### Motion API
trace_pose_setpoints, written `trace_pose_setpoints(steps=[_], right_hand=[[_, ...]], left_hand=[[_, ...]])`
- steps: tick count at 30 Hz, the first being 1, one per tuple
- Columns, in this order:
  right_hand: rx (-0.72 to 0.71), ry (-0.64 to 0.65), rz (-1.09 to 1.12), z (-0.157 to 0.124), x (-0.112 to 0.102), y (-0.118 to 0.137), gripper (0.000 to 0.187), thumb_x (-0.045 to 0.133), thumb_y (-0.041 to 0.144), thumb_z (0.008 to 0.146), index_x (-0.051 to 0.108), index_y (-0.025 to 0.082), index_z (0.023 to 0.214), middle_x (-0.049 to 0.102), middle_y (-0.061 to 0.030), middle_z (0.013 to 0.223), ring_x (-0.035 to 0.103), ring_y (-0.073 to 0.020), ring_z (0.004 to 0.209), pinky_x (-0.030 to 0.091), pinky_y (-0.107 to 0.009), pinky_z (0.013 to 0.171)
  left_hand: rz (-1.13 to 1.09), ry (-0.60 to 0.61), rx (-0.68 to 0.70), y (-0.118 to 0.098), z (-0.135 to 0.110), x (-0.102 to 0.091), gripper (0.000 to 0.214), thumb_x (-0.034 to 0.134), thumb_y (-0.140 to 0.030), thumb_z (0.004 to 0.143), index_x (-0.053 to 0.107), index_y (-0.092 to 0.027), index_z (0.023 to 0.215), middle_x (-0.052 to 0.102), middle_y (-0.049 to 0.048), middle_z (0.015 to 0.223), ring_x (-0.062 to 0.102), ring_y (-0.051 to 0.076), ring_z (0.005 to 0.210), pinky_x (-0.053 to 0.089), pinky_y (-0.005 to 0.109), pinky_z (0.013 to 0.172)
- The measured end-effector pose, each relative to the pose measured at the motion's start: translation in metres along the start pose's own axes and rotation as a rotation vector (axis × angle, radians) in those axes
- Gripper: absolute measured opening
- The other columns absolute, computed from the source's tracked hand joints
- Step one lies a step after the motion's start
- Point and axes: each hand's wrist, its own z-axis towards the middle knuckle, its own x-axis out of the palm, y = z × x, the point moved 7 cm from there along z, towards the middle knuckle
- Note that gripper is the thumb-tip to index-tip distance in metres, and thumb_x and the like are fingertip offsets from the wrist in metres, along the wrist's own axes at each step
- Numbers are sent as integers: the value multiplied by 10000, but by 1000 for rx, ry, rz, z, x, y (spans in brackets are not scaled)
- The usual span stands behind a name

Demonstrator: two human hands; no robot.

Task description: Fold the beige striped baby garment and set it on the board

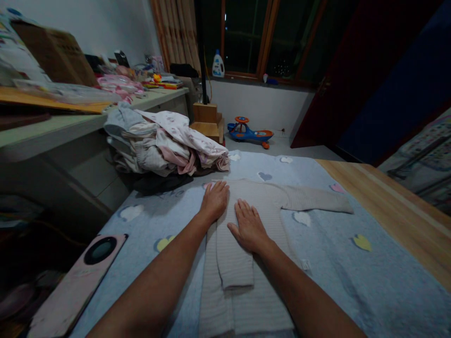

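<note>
A pale striped long-sleeved shirt (262,291) lies spread on a blue blanket (327,263). One sleeve is folded down over the shirt's body, its cuff pointing toward me; the other sleeve stretches out to the right. My left hand (214,201) rests at the shirt's left edge near the shoulder, fingers extended. Flat on the folded sleeve lies my right hand (248,227), its fingers stretched and thumb apart. Neither hand grips the cloth. A small white tag (306,265) shows by the shirt's right side.
A heap of clothes (165,145) sits at the bed's far left, by a cluttered desk (169,96). A pink phone (75,288) lies near left. Bare wood (391,211) runs along the right. Beyond stand a blue ride-on toy (250,134) and a wooden chair (207,123).
</note>
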Motion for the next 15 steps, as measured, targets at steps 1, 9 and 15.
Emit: trace_pose_setpoints(steps=[1,9,15], right_hand=[[5,-1,-1,0,0,0,751,402,504,981,246,56,1563,142,-162,1652,105,-287,1533,114,-504,1226],[-54,56,0,-32,8,25,755,385,497,997,253,0,1549,109,-225,1635,70,-327,1530,121,-516,1228],[-117,130,68,-75,9,49,803,401,599,973,260,80,1568,69,-213,1640,15,-376,1522,86,-619,1205]], left_hand=[[-13,25,14,-3,-1,2,434,323,-219,989,545,-202,1362,507,89,1503,358,235,1453,237,490,1206],[-68,123,1,-2,-3,20,487,321,-306,1003,446,-177,1455,406,96,1577,324,235,1475,285,461,1192],[-37,132,-26,-2,-3,20,503,329,-346,1004,439,-182,1467,382,104,1590,291,266,1490,262,480,1196]])
